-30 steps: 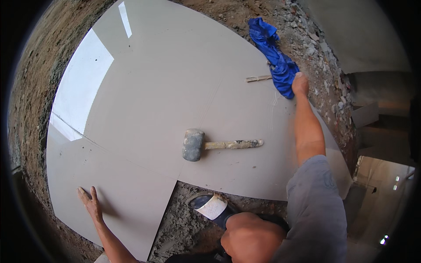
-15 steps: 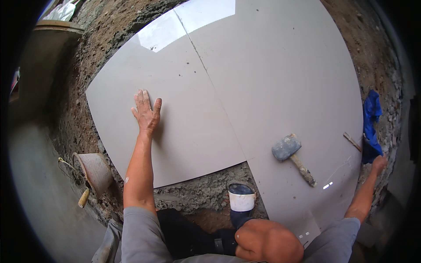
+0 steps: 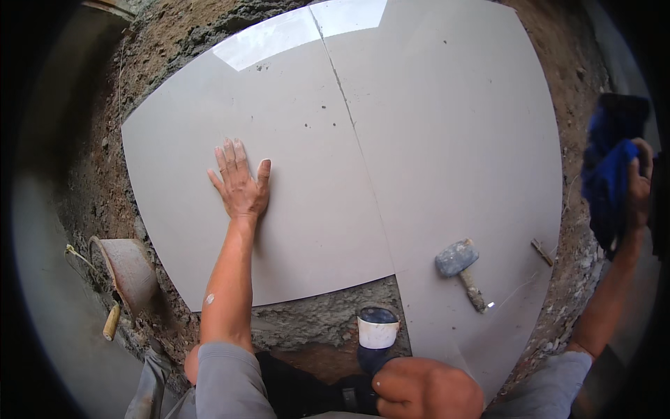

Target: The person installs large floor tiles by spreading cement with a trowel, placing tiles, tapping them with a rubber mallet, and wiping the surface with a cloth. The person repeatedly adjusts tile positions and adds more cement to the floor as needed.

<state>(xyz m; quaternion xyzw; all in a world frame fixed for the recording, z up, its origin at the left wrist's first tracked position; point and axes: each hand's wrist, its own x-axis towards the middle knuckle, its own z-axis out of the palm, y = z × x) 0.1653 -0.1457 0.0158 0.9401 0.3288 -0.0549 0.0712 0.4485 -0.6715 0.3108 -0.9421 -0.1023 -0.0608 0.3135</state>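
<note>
My left hand lies flat, fingers spread, on a large glossy pale grey tile. At the far right my right hand grips a dark blue cloth, held up beyond the tile edge and slightly blurred. A second pale tile adjoins the first along a thin dark joint. On this right tile rests a rubber mallet with a cement-crusted handle, its head toward the far left. A small thin brown piece lies near the tile's right edge.
Rough wet mortar borders the near edge of the left tile. A dirty bucket lies tipped at the left, with a wooden handle beside it. My boot stands on the mortar. Brown soil runs along the right.
My right hand has lifted the blue cloth from beside the tile edge, up and outward to the right. My left hand stays flat on the tile. The view has shifted slightly.
</note>
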